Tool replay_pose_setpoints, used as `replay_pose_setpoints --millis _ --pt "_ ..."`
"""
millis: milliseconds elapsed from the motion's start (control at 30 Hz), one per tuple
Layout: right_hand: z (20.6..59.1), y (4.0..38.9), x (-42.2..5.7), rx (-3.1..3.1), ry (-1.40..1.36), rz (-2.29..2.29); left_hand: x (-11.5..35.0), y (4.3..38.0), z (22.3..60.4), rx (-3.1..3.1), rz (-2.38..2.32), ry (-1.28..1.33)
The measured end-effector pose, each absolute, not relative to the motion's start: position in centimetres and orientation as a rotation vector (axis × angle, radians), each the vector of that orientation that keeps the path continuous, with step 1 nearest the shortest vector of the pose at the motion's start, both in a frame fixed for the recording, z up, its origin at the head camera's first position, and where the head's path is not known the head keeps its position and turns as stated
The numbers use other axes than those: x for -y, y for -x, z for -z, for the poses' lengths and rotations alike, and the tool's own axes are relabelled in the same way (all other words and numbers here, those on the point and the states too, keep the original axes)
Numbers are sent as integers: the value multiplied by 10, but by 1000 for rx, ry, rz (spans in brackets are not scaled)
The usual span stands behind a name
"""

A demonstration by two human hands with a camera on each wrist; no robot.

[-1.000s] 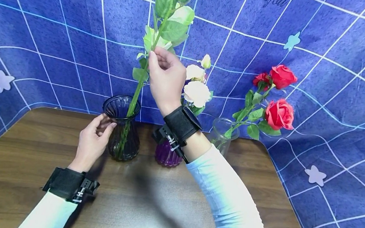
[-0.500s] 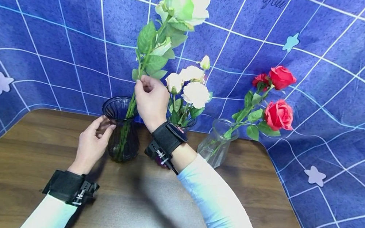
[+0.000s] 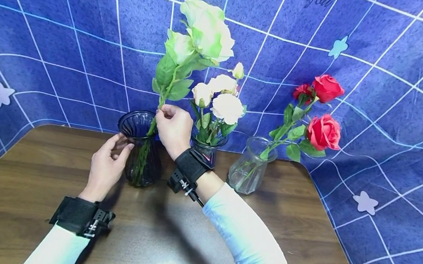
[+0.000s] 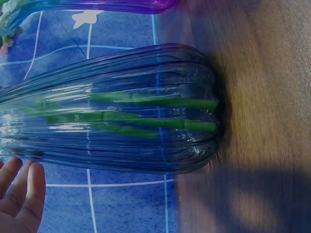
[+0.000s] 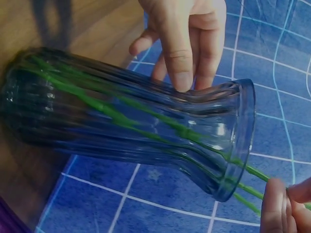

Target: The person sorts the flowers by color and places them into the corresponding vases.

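Note:
A dark ribbed glass vase (image 3: 153,164) stands upright at the back left of the table. My left hand (image 3: 106,164) holds its neck from the left; in the right wrist view the left thumb (image 5: 179,63) lies along the neck, with fingers behind. My right hand (image 3: 174,130) pinches green stems (image 3: 167,89) just above the rim. Pale green-white roses (image 3: 213,34) with leaves top those stems. Through the glass, in the left wrist view, stem ends (image 4: 197,103) reach down to the vase's bottom.
Right of the dark vase, partly behind my right hand, a smaller vase holds cream-white roses (image 3: 228,108). A clear glass vase (image 3: 247,176) with red roses (image 3: 324,132) leaning right stands further right. A blue gridded cloth (image 3: 89,52) hangs behind the wooden table (image 3: 140,235).
My right hand has come down from high on the stems to just above the rim, and the green-white roses have sunk with it. My left hand stays at the vase.

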State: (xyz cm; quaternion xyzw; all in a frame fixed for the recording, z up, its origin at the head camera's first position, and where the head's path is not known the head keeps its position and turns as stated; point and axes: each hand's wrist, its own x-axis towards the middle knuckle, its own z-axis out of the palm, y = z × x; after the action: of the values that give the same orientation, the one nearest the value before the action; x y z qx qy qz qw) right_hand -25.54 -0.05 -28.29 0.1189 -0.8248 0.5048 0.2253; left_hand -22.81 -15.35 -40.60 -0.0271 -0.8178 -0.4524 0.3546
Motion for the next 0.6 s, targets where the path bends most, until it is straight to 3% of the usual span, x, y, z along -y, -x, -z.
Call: replay_pose_setpoints --millis 600 --pt "299 262 5 2461 -222 -1372 153 227 407 2138 1180 47"
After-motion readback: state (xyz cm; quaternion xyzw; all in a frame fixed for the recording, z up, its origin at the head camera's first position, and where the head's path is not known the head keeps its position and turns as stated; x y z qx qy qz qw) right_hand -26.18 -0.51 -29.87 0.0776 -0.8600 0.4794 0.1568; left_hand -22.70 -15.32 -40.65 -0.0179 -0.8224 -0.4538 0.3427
